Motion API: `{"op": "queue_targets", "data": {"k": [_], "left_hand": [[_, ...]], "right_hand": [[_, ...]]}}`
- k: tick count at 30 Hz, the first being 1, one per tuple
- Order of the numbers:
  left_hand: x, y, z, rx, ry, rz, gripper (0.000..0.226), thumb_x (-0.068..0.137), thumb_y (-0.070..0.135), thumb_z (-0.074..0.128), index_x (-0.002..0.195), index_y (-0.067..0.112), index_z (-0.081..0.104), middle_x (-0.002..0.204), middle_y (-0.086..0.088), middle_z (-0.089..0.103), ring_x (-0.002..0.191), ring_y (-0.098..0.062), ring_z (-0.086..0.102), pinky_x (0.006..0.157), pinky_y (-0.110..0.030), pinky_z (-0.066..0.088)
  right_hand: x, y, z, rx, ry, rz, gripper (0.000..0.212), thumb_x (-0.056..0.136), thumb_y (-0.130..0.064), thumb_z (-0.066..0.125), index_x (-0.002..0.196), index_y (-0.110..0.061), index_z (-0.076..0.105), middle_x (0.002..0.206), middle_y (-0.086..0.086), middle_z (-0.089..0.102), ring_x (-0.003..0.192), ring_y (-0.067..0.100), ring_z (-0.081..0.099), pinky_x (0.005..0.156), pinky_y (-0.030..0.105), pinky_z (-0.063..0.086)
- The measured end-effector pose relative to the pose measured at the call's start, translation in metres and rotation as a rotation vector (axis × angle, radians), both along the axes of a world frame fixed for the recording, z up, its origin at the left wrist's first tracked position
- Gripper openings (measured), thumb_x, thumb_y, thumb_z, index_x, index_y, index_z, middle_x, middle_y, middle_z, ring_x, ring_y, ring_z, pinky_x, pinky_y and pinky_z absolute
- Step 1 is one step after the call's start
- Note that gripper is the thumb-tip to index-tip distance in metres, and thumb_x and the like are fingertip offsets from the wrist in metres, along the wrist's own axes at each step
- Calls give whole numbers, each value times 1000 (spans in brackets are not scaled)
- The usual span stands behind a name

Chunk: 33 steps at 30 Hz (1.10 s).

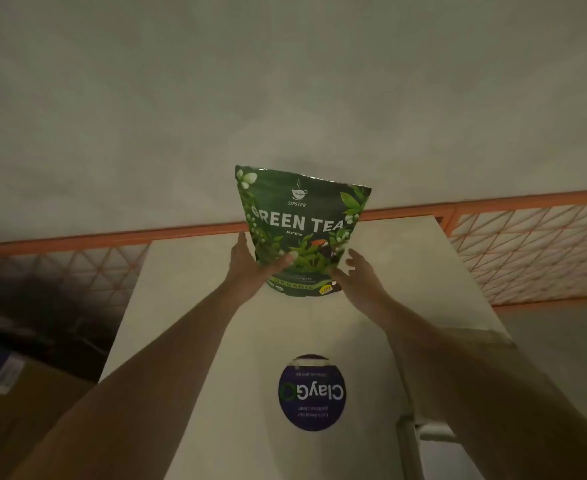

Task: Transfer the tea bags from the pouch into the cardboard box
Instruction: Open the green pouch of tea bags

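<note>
Holding the pouch [300, 230] upright near the far end of a pale table [195, 289], we have both arms stretched forward. It is a dark green stand-up bag printed "GREEN TEA", "Jasmine" and "ORGANIC", with leaves and white flowers around the lettering; its top edge looks closed, tilted slightly down to the right. Our left hand [250, 268] grips the lower left side of the bag — thumb lying across the printed front, fingers behind the edge. Our right hand [356, 275] sits at the lower right corner with fingers loosely spread; we cannot tell whether it actually clasps the bag or only touches it. Whether the base rests on the table or hangs just above it is also unclear.

Nearer to us on the table is a round dark blue sticker [311, 393] reading "ClayGo", upside down from our side. Beyond the table runs an orange wire-mesh rack [527, 251] against a plain grey wall [285, 81]. At lower left, a brown carton [25, 403] — dim, details unreadable.
</note>
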<state>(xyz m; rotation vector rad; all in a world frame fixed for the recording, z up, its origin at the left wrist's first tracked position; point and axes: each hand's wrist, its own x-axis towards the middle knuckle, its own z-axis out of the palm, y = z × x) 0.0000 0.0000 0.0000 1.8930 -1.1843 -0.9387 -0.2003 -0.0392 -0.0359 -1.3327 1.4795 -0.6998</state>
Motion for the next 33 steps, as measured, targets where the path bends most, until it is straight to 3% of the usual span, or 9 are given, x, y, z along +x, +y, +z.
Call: {"op": "queue_targets", "data": {"k": [2,4,8,11,15,19,22,26,33], "left_hand": [[-3,-5,4,-110,162,14,96,71,30,92,146,17,34,124,11,51,109,7,54,85,-8,50],[-6,-13,-1,-171,222,9,73,79,-5,80,130,21,36,105,21,47,80,22,56,66,-2,48],[-1,-23,-7,-145,283,103,105,53,42,98,136,30,36,132,5,48,121,-9,53,91,-23,56],[1,-26,-12,-128,273,134,137,32,72,90,147,27,30,147,-4,38,136,-23,45,106,-48,50],[-5,-14,4,-158,339,119,57,68,29,92,106,24,51,111,8,60,106,-12,67,94,-47,57],[-3,8,8,-108,341,98,105,47,51,97,126,14,38,123,2,59,114,-20,65,92,-53,58],[-4,30,12,-101,321,73,102,48,52,92,126,18,37,122,4,58,115,-21,64,93,-54,57],[-7,68,17,-120,320,61,104,45,55,91,127,16,39,123,2,60,114,-21,66,92,-54,57],[-18,149,15,-139,332,103,95,60,37,94,127,14,30,125,6,51,120,-19,61,93,-52,57]], "right_hand": [[3,-8,1,-10,-91,-17,77,88,-27,69,151,-15,26,145,6,40,130,24,43,91,26,43],[8,-10,5,-30,-197,-5,64,85,-15,72,141,-13,39,129,-1,50,113,18,55,76,13,48],[14,-12,9,-69,-337,-33,28,83,-8,73,95,-26,56,98,-5,66,85,8,66,71,23,54],[13,-6,15,-79,-376,-81,36,84,-19,74,110,-18,49,96,-13,58,82,-2,60,61,12,50],[6,4,19,-123,-306,-57,54,84,-23,74,126,-18,42,101,-16,58,84,-6,57,55,5,47],[0,19,27,-139,-227,-14,50,83,-35,73,125,-19,49,102,-17,61,88,-6,57,56,6,48],[-8,34,27,-194,-142,24,48,80,-42,74,121,-21,59,109,-10,69,97,5,65,81,29,56],[-20,67,39,-242,-100,81,47,75,-44,75,117,-26,64,108,-7,72,101,13,67,86,36,54],[-33,150,61,-277,-14,57,23,81,-23,76,103,-21,70,84,-15,69,79,0,64,59,12,45]]}}
